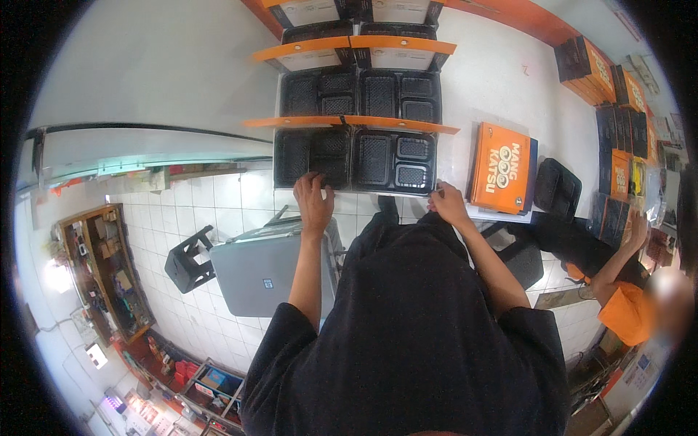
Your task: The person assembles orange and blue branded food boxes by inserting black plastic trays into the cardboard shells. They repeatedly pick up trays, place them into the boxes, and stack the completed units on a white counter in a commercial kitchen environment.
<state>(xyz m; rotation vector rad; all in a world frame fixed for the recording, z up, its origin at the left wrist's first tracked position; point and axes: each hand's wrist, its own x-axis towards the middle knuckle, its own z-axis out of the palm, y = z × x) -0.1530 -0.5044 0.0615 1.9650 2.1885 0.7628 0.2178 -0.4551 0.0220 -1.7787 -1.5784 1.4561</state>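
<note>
Two open boxes stand side by side at the table's near edge, each lined with a black compartment tray. My left hand (314,205) rests its outstretched fingers over the near rim of the left black tray (292,156). At the right box's near right corner, my right hand (448,203) is closed, its fingertips pinching the box edge beside the right black tray (374,160). An orange lid flap (400,125) stands up along the far side of these boxes.
More lined boxes (378,91) stand in rows behind. To the right lie a stack of folded orange boxes (499,167) and a pile of black trays (557,189). Packed boxes (585,69) line the far right, near a person in an orange sleeve (625,312). A grey folding table (254,276) and black stool (190,258) stand left.
</note>
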